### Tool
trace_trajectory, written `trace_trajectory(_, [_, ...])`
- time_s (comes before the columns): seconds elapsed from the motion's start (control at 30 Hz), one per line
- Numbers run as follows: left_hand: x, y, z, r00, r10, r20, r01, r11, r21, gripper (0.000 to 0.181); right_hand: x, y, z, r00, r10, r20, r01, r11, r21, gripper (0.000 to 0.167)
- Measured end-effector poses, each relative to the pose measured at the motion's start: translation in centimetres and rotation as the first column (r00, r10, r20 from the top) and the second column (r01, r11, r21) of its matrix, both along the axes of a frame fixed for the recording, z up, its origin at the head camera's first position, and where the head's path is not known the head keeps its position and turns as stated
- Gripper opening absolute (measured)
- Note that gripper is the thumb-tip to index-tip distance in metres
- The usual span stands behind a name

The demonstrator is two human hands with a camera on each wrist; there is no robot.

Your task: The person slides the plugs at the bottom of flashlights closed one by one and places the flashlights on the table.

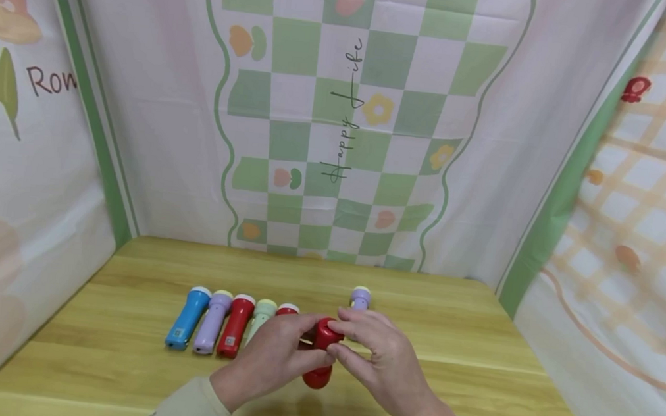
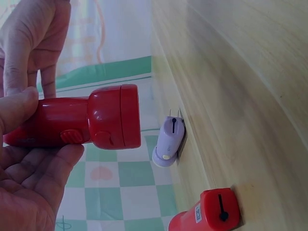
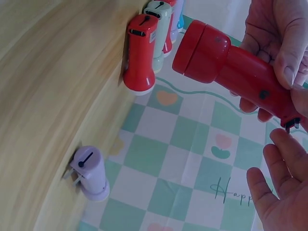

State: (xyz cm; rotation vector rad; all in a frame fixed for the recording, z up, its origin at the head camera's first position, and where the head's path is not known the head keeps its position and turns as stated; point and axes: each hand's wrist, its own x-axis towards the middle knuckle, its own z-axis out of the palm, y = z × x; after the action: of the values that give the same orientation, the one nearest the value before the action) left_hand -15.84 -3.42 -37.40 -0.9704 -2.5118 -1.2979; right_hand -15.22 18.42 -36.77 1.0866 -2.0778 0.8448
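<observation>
A red flashlight [image 1: 318, 375] hangs head-down above the table between both hands. My left hand [image 1: 276, 348] grips its body, thumb on one side and fingers on the other, as the left wrist view [image 2: 33, 178] shows. At the tail end, my right hand [image 1: 387, 365] touches the flashlight with thumb and fingertips; its fingers are fairly straight and spread in the right wrist view [image 3: 281, 187]. Short metal prongs [image 3: 291, 124] stick out of the tail beside those fingers. Behind the right hand stands a lilac flashlight [image 1: 361, 298], partly hidden, with its prongs out [image 3: 72, 175].
Left of the hands, flashlights lie in a row on the wooden table [image 1: 453, 331]: blue [image 1: 188, 317], lilac [image 1: 212, 323], red [image 1: 237, 326], pale green [image 1: 264, 311] and another red [image 1: 288, 309], partly covered by the left hand. Patterned cloth [image 1: 342, 103] encloses the table.
</observation>
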Motion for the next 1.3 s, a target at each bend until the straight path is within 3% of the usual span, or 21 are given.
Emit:
trace_trajectory(0.7, [-0.02, -0.21, -0.02, 1.000, -0.012, -0.004, 0.012, 1.000, -0.010, 0.029, 0.00, -0.25, -0.24, 1.000, 0.009, -0.016, -0.009, 0.999, 0.032, 0.031])
trace_trajectory(0.97, [0.02, -0.28, -0.04, 1.000, -0.020, 0.013, 0.021, 1.000, -0.013, 0.029, 0.31, -0.28, -0.20, 1.000, -0.030, -0.004, 0.031, 0.997, 0.076, 0.032])
trace_trajectory(1.3, [-0.19, -0.14, -0.11, 0.999, -0.032, 0.007, 0.033, 0.999, -0.007, 0.027, 0.31, -0.35, -0.49, 0.999, -0.031, -0.006, 0.032, 0.998, 0.059, 0.032])
